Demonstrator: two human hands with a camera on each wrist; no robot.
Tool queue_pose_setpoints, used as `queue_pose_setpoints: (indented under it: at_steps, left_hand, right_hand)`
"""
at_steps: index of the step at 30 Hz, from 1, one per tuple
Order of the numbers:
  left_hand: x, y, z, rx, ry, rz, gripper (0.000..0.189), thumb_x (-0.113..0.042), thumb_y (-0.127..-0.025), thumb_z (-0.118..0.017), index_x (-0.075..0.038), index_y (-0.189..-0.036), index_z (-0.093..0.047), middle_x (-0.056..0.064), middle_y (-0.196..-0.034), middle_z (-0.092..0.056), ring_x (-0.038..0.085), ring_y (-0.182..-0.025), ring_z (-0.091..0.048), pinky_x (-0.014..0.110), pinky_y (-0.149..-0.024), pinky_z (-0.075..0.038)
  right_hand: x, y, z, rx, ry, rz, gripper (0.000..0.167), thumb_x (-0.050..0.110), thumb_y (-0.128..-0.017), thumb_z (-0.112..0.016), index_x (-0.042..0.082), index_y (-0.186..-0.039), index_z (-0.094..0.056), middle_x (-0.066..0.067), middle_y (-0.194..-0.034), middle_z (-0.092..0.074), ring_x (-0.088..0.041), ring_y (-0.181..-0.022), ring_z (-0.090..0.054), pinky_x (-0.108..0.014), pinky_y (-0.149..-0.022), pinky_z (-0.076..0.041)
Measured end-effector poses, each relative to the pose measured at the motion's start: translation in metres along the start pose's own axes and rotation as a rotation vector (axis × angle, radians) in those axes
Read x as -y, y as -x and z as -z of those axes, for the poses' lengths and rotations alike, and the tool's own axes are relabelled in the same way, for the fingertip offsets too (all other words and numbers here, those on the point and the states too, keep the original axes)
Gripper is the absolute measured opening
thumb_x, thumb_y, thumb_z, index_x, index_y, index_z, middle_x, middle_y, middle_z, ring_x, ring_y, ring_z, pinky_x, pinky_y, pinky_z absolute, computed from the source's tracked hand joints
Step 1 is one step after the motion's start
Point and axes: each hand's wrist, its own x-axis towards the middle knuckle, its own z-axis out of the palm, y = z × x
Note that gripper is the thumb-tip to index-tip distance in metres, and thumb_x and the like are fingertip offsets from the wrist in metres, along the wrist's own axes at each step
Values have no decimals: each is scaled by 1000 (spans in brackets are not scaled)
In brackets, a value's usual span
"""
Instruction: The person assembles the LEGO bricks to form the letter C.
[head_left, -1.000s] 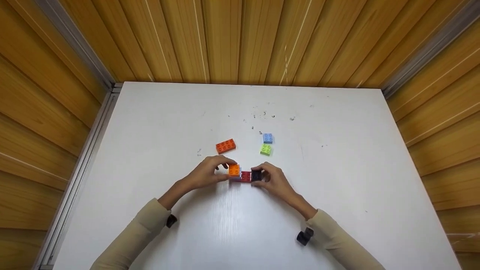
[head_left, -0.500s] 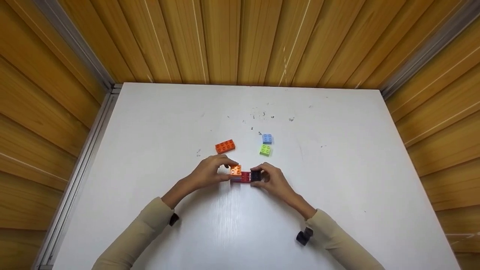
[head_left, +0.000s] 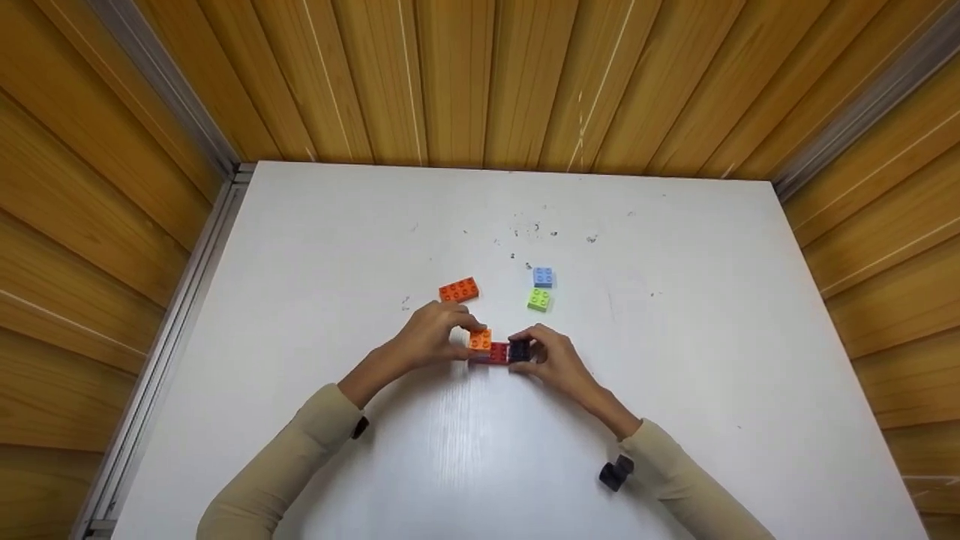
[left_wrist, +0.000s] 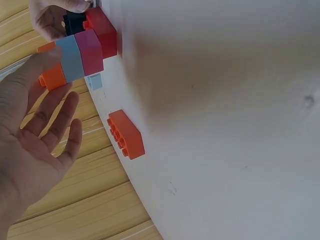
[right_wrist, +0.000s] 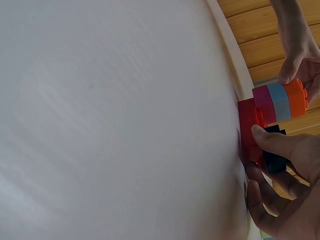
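Note:
My left hand point(head_left: 429, 339) pinches a small stack at its top, thumb on one side and fingers on the other. The stack has an orange brick point(head_left: 481, 340) uppermost, a light blue brick point(left_wrist: 73, 62) in the middle and a magenta brick point(left_wrist: 91, 52) at the bottom. Its lower end meets the studs at the left end of a long red brick point(right_wrist: 249, 127), slightly tilted. On the red brick's right end sits a black brick point(head_left: 520, 350). My right hand point(head_left: 561, 364) grips the black brick, its thumb reaching down to the red brick's edge.
Beyond the left hand lies an orange-red eight-stud brick point(head_left: 459, 289). A loose light blue brick point(head_left: 543, 277) and a lime green brick point(head_left: 538, 299) lie close together beyond the right hand. All are on the white table point(head_left: 675, 300), before a wood-panelled wall point(head_left: 450, 82).
My left hand has brought the stack slightly rightward, closer to the black brick, and its wrist has shifted. The right hand keeps its grip. The whole head view has shifted a little.

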Motion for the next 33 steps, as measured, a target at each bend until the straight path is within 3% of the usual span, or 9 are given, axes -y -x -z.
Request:
queue_pose_setpoints:
  at_steps: [5, 12, 15, 18, 24, 30, 33]
  left_hand:
    - [-7, -5, -1, 21, -140, -23, 37, -35, -82, -86, -14, -111, -80, 1, -96, -75, 21, -91, -69, 40, -82, -52]
    - [-10, -3, -1, 39, -165, -34, 39, -40, -87, -81, -13, -116, -77, 3, -103, -76, 23, -101, -70, 44, -92, -54]
    - [-6, -3, 2, 88, -88, -25, 41, -42, -90, -77, -13, -119, -75, 4, -108, -75, 24, -101, -70, 44, -91, -55]
    - [2, -7, 5, 134, 67, 23, 42, -43, -93, -74, -12, -121, -74, 3, -110, -75, 22, -99, -69, 42, -86, -56]
    - [18, -32, 9, 114, 336, 58, 35, -29, -106, -56, -1, -119, -72, 15, -107, -76, 28, -97, -71, 44, -85, -57]
    - [22, -67, 0, 102, 350, 32, 31, -19, -104, -58, 3, -123, -69, 18, -105, -75, 31, -92, -71, 34, -80, -56]
    - [26, -80, -10, 108, 349, 21, 32, -13, -101, -62, 6, -127, -66, 20, -108, -74, 32, -96, -72, 36, -85, -58]
  right_hand:
    - [-2, 4, 1, -6, 7, -9, 41, 11, -78, -87, 7, -116, -70, -10, -109, -72, -20, -88, -62, -24, -72, -52]
    - [-2, 4, 1, -17, -11, -10, 42, 8, -78, -87, 6, -116, -70, -11, -108, -71, -23, -88, -62, -25, -72, -52]
    - [-2, 4, 1, -20, -9, -11, 42, 7, -77, -87, 6, -116, -71, -11, -107, -71, -23, -86, -62, -24, -72, -52]
    - [-2, 5, 1, -21, 0, -16, 42, 7, -78, -87, 6, -116, -71, -11, -106, -71, -22, -85, -62, -22, -71, -51]
    - [-2, 6, 1, -14, 0, -16, 41, 6, -77, -87, 6, -115, -72, -11, -105, -71, -18, -85, -61, -21, -71, -51]
    - [-2, 4, 1, -10, 7, 1, 42, 7, -77, -88, 6, -115, -72, -11, -103, -71, -19, -84, -60, -25, -71, -51]
    - [0, 2, -1, 5, 7, -1, 43, 7, -77, -87, 6, -117, -72, -11, -103, -70, -20, -84, -60, -24, -72, -50]
